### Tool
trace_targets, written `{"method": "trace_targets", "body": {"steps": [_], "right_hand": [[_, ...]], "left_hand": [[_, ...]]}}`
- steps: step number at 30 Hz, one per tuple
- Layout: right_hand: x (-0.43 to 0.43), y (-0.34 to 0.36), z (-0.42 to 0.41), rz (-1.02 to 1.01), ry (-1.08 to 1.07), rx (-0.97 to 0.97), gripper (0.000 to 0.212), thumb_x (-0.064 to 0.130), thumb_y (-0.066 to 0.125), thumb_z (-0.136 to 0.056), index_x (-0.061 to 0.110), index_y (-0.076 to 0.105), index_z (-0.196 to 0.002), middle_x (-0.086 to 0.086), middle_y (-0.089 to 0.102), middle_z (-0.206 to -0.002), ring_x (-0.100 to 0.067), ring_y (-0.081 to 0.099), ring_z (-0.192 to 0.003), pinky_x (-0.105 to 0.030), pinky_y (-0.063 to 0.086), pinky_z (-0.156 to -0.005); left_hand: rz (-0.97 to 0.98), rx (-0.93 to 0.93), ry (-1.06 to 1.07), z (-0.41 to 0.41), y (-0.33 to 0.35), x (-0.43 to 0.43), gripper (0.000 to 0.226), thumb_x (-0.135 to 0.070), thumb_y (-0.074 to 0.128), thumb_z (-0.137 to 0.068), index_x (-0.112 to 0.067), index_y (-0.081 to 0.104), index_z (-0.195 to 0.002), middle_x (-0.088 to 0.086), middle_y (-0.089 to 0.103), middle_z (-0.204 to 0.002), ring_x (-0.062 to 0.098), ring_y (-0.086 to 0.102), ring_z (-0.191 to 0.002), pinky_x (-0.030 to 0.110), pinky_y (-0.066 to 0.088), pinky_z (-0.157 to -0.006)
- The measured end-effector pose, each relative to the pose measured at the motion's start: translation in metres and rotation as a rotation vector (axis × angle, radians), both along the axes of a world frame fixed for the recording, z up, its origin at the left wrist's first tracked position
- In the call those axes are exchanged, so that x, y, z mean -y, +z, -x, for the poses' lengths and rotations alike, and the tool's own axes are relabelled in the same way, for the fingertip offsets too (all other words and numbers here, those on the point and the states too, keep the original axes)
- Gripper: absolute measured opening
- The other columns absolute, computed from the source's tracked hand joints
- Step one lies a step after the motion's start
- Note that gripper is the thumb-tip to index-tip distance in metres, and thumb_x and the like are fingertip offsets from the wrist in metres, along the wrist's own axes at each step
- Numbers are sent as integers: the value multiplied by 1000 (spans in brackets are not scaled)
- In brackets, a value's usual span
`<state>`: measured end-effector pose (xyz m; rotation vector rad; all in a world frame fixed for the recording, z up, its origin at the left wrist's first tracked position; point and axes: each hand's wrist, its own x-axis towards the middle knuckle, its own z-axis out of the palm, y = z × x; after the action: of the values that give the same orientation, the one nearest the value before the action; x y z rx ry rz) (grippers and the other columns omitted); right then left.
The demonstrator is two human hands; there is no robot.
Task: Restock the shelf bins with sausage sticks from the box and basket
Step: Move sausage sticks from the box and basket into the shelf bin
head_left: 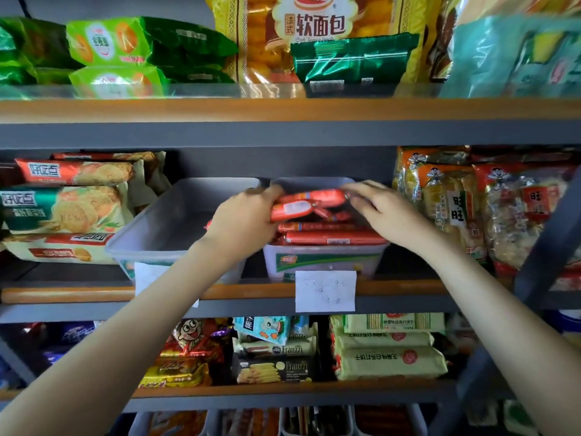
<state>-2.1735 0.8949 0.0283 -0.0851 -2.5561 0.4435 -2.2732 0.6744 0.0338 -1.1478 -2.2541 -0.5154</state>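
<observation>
Red sausage sticks (309, 201) are gripped by the curled left hand (248, 215) above the heaped right bin (323, 259), the right hand (377, 206) touching their end with nearly straight fingers, so some may roll over the rim.

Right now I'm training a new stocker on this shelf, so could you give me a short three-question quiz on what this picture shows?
1. True or false: the left hand grips sausage sticks above the right bin.
2. Which bin looks nearly empty? A) the left bin B) the right bin
3. Short answer: what do the fingers of the right hand rest on?

Key: 1 true; 2 A; 3 the right end of the held sausage sticks.
</observation>
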Motion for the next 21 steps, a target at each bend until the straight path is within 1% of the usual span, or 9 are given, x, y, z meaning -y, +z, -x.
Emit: {"method": "trace_targets", "body": {"steps": [2, 4, 7, 9, 13, 15, 17, 19, 21], "right_hand": [[-3, 0, -8, 89, -14, -132, 35, 16, 36, -101, 18, 51, -133, 3, 58, -122, -7, 51, -109, -4, 31, -84], [-2, 2, -19, 214, 26, -221, 34, 17, 37, -101, 21, 50, -133, 8, 59, -115, -1, 53, -103, 1, 34, -81], [0, -2, -30, 148, 145, -116, 38, 23, 42, -100, 35, 44, -135, 17, 51, -128, 5, 45, -117, -9, 34, -99], [0, -14, -28, 25, 187, 37, 41, 25, 43, -99, 41, 39, -138, 20, 42, -138, 3, 34, -127, -20, 26, -108], [-9, -35, -16, -50, 144, -10, 40, 17, 46, -99, 27, 47, -138, 9, 54, -132, -10, 47, -122, -35, 37, -105], [-13, -37, -11, -96, 89, -13, 36, 17, 47, -99, 24, 53, -134, 5, 56, -133, -13, 47, -124, -35, 36, -106], [-15, -35, -7, -58, 73, -4, 34, 18, 47, -99, 25, 55, -131, 5, 56, -132, -12, 47, -124, -29, 36, -105], [-17, -32, -4, -34, 51, 28, 32, 21, 46, -99, 26, 56, -129, 6, 56, -130, -14, 49, -121, -32, 39, -102], [-18, -29, 0, -26, 8, 50, 33, 23, 44, -99, 26, 54, -130, 5, 54, -133, -17, 48, -123, -38, 39, -103]], "left_hand": [[166, -28, 47, -1, 0, -17, 27, -19, 55, -88, -19, 53, -115, 8, 63, -108, 33, 60, -96, 32, 45, -72], [261, -20, 72, -3, -2, -36, 30, -18, 51, -91, -20, 52, -121, 9, 61, -116, 32, 58, -103, 30, 39, -74], [326, -44, 29, -2, -6, -64, 36, -30, 50, -95, -18, 48, -129, 8, 57, -127, 29, 52, -116, 33, 40, -90], [343, 64, -60, 3, -9, -76, 52, -48, 51, -92, -16, 43, -133, 9, 50, -135, 29, 46, -124, 37, 36, -101], [414, 303, -249, 17, -7, -77, 77, -62, 55, -82, -22, 29, -143, 2, 36, -146, 22, 33, -133, 39, 31, -109], [359, 425, -312, 23, -6, -71, 84, -63, 60, -78, -22, 28, -144, -2, 36, -145, 17, 32, -134, 32, 29, -110], [271, 319, -302, 28, -6, -64, 76, -58, 62, -79, -23, 36, -141, -3, 41, -143, 15, 34, -133, 28, 28, -109], [231, 130, -297, 30, -8, -56, 61, -55, 58, -85, -25, 45, -137, -3, 45, -141, 15, 36, -133, 30, 27, -110], [282, 146, -365, 36, -14, -45, 58, -53, 50, -91, -25, 43, -141, -4, 41, -146, 13, 34, -135, 29, 24, -113]]}}
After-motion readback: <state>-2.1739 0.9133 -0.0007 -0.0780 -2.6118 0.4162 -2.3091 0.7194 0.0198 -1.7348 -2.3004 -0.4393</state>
